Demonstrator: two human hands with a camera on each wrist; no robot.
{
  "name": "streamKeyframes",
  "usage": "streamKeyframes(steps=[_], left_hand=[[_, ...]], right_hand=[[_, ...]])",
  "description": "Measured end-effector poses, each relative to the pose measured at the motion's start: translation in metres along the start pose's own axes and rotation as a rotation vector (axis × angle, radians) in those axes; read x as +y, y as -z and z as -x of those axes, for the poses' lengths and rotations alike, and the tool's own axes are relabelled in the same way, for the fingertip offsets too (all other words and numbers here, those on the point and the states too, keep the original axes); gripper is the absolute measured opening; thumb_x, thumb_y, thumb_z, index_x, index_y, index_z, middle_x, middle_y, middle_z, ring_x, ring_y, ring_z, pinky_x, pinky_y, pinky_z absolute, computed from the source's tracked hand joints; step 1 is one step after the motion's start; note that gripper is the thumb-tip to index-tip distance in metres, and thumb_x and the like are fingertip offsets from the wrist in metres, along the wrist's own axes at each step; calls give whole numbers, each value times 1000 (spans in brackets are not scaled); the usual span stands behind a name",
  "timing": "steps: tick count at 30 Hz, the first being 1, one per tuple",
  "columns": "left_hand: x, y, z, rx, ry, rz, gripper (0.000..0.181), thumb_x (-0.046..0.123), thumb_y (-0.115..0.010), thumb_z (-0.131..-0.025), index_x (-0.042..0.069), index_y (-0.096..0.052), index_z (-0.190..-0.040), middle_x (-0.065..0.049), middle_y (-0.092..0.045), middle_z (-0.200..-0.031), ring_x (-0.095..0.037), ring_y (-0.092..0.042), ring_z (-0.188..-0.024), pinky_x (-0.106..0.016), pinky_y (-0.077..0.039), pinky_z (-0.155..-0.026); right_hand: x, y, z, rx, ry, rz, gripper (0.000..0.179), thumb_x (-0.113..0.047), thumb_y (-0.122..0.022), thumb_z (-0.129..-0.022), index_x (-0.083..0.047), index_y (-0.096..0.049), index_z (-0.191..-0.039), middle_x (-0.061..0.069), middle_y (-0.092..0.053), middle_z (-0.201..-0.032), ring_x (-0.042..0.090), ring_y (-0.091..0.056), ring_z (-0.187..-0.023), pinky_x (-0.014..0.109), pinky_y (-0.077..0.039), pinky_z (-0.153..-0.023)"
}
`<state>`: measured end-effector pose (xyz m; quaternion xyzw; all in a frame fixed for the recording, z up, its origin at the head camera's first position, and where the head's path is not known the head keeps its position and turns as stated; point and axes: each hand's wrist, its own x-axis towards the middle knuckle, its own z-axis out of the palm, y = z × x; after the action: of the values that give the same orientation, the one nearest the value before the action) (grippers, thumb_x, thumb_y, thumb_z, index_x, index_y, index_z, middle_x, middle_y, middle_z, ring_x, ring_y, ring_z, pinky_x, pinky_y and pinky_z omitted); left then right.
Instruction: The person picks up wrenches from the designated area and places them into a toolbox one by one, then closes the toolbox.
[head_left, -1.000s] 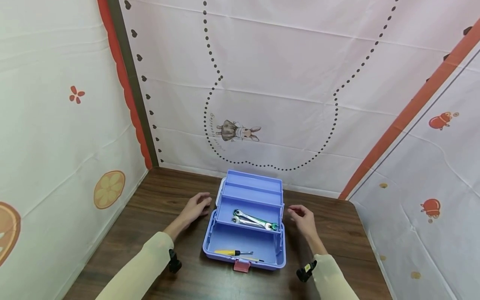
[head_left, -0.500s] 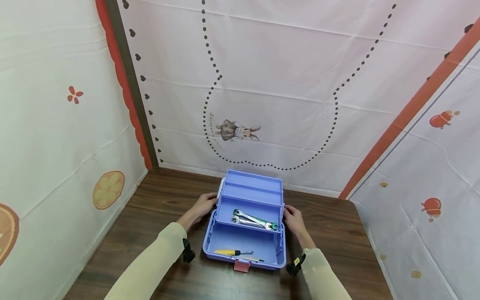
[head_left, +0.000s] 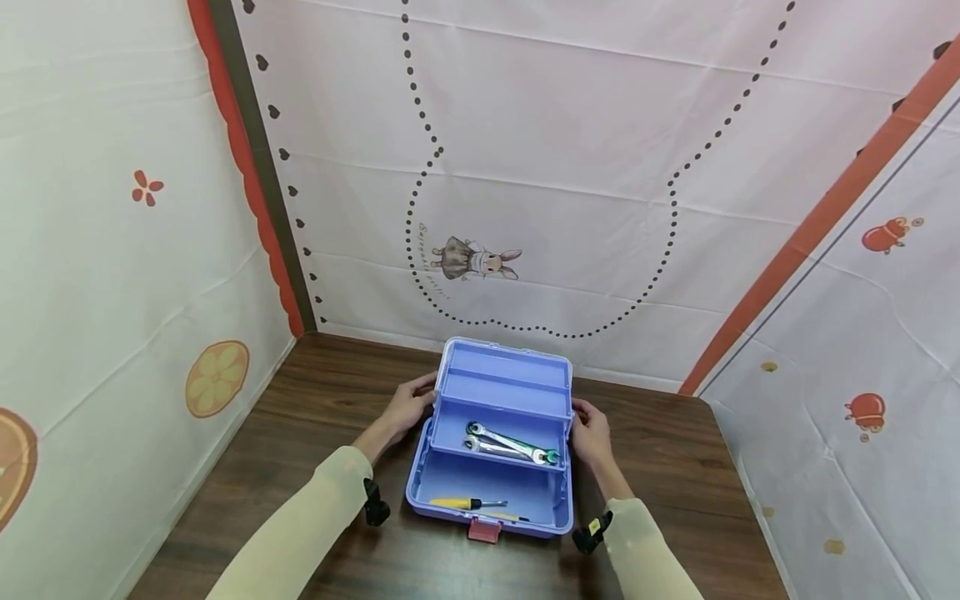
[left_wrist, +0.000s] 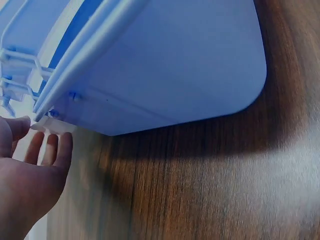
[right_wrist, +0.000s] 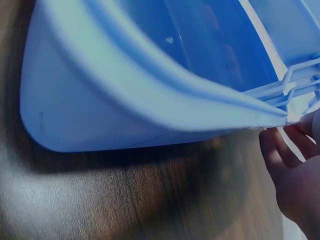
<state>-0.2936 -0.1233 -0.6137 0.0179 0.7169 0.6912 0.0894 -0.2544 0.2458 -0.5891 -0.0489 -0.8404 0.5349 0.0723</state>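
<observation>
A blue toolbox [head_left: 491,487] stands open on the table, its stepped trays [head_left: 510,387] spread toward the back. Two wrenches [head_left: 510,443] lie in the middle tray. In the bottom rest a yellow-handled screwdriver [head_left: 459,503] and a thin yellow tool [head_left: 510,517], partly hidden by the front rim. My left hand [head_left: 407,408] grips the left side of the toolbox's pale, clear lid [head_left: 444,360]; thumb and fingertips [left_wrist: 62,145] pinch its edge in the left wrist view. My right hand [head_left: 592,435] holds the lid's right side, its fingertips partly hidden behind the edge.
A red latch [head_left: 484,531] hangs on the toolbox front. The dark wooden table [head_left: 330,367] runs back to a printed cloth wall [head_left: 540,250], with more cloth at left and right. Hinge arms [right_wrist: 300,80] link the trays beside my right fingers.
Both hands moved inward to the toolbox sides and took hold of the lid. The lid has tilted up, its rim now showing around the upper trays, which shifted slightly.
</observation>
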Motion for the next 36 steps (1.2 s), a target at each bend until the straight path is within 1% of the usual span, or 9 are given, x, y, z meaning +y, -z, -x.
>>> streamKeyframes(steps=[2,5,10,13,15,20,24,31,36], left_hand=[[3,0,1,6,-19,-13,50,5,-57,-109,9,-50,-158,-21,-59,-149,-31,-60,-131,-41,-57,-103],[8,3,4,-3,-29,9,50,4,-60,-107,10,-52,-157,-20,-59,-149,-31,-60,-132,-38,-57,-103],[20,9,12,-50,-15,104,49,2,-57,-108,7,-52,-156,-22,-59,-148,-26,-64,-125,-38,-59,-99],[26,9,18,-44,-6,120,45,4,-53,-110,6,-53,-155,-22,-59,-149,-26,-65,-124,-43,-59,-100],[31,8,23,-25,1,123,43,8,-52,-111,5,-54,-154,-22,-59,-149,-28,-64,-126,-46,-57,-103],[48,2,34,50,28,77,46,31,-54,-113,2,-60,-148,-22,-64,-139,-34,-63,-127,-52,-54,-107],[65,-3,41,80,61,13,63,53,-52,-110,1,-62,-144,-19,-68,-133,-33,-64,-125,-52,-54,-107],[87,-4,64,0,78,-116,93,76,-42,-103,-1,-50,-154,-24,-58,-149,-40,-56,-138,-56,-46,-115],[88,-4,88,-62,62,-213,96,78,-41,-101,2,-43,-160,-22,-44,-162,-43,-43,-148,-60,-35,-122]], right_hand=[[-2,3,1,29,18,28,31,-1,-54,-107,4,-68,-134,25,-70,-126,33,-66,-112,26,-54,-87],[-6,10,3,43,48,37,29,-1,-57,-107,3,-70,-133,23,-72,-121,26,-67,-103,22,-53,-82],[-16,22,12,-22,53,-80,30,-3,-55,-109,8,-67,-134,25,-72,-114,10,-67,-86,18,-57,-72],[-23,27,18,-60,12,-170,34,-10,-53,-112,10,-64,-137,27,-72,-116,12,-72,-87,24,-62,-75],[-27,30,22,-81,-27,-201,40,-19,-51,-114,11,-62,-139,29,-70,-120,19,-73,-95,32,-64,-83],[-41,38,31,-115,-117,-224,66,-47,-42,-114,11,-58,-142,33,-64,-132,38,-69,-115,55,-57,-102],[-48,45,36,-132,-141,-225,74,-55,-40,-113,12,-60,-139,34,-64,-131,41,-69,-117,57,-55,-104],[-56,56,50,-195,-99,-188,78,-55,-37,-113,16,-62,-134,35,-68,-126,45,-68,-119,51,-59,-98],[-61,63,65,-242,-43,-155,69,-43,-36,-117,20,-56,-137,38,-61,-135,48,-62,-127,51,-58,-100]])
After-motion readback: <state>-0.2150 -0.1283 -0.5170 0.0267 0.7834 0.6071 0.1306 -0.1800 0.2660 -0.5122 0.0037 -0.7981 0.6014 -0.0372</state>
